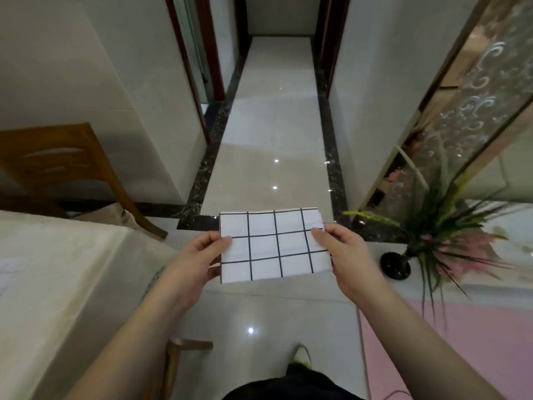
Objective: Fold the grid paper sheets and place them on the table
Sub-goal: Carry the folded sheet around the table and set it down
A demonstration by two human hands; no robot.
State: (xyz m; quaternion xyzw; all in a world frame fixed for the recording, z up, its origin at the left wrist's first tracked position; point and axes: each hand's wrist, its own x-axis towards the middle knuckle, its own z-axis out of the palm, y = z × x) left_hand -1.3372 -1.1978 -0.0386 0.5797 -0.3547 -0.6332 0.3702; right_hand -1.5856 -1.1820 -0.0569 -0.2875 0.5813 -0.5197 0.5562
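Pinching the folded grid paper (275, 245) at both ends, left hand (199, 255) and right hand (344, 252) hold it unlettered

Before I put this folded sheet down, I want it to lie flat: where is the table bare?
The cloth-covered table on the left is mostly bare, from its near edge back toward the wooden chair. Only its far left edge holds something pale, too blurred to name. The grid paper hangs over the floor, away from the plant.

cloth-covered table (57, 269), pale sheet (7, 272) on its left edge
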